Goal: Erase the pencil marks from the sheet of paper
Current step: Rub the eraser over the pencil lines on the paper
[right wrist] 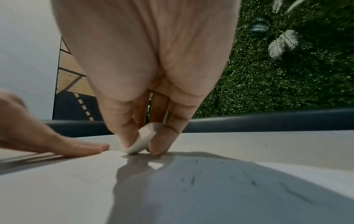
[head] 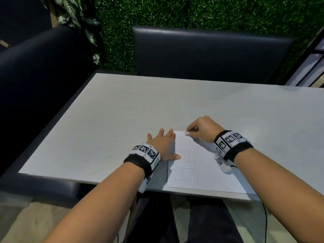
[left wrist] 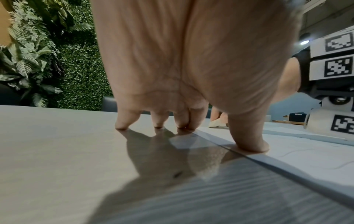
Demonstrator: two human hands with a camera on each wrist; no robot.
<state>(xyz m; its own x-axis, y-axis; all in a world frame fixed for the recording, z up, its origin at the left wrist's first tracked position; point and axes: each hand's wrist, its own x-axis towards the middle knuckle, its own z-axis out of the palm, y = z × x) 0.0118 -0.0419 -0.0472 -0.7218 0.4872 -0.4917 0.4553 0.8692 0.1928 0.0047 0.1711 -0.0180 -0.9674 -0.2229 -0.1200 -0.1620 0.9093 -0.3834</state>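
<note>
— What do we have in our right hand [head: 204, 129]?

— We pinch a small white eraser [right wrist: 142, 140] between thumb and fingertips, which are curled in tight around it. Its lower edge touches the sheet of paper [head: 208, 174] near the far edge. In the right wrist view the eraser stands tilted, its long axis running up from the paper into the pinch.

— And our left hand [head: 162, 144]?

— It holds nothing — the fingers are spread and straight, tips pressed down on the table [head: 105, 111] just beside the sheet's left edge. In the left wrist view the thumb [left wrist: 249, 136] lands on the paper itself, pinning it, while the other fingertips [left wrist: 124, 122] stand on bare tabletop right at the border.

— How do our arms lie?

— Both forearms reach forward from the near edge. The left palm faces down, arched over the table. The right wrist is raised, knuckles up, fingers pointing down and leftward at the sheet's far edge. Each wrist wears a black band [head: 240, 149] with printed square markers.

— Where is the paper, and how does it lie?

— It lies flat at the near right part of the table, long axis running away from us. Faint pencil marks [head: 186, 156] — boxes split by upright lines — sit in rows down its left half; the nearest row is palest. Dark chairs [head: 210, 51] stand beyond the table.
</note>
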